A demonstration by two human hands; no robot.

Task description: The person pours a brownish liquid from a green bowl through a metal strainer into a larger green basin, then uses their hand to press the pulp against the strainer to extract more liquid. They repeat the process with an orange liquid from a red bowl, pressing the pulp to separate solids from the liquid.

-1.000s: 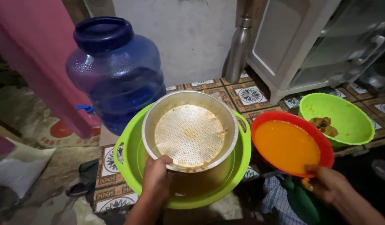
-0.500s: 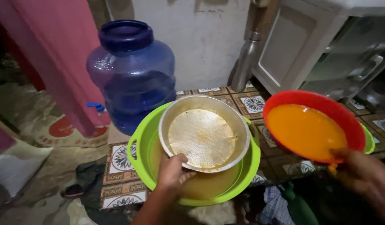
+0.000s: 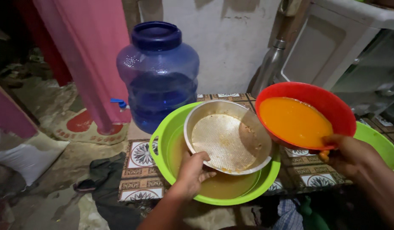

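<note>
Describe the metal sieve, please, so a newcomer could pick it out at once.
In front of the blue water jug sits a green basin of brownish liquid. The left hand holds the sieve tilted over it. It is the only metal dish, round, with a perforated bottom.

Second green bowl (image 3: 378, 147) — mostly hidden

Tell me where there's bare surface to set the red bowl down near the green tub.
Left of the green tub, patterned tiles show bare, bordered by the dark cloth and blue water jug. A smaller bare strip lies between the tub and second green bowl. The middle is crowded: the left hand holds the metal sieve over the tub, the right hand holds the red bowl.
</note>
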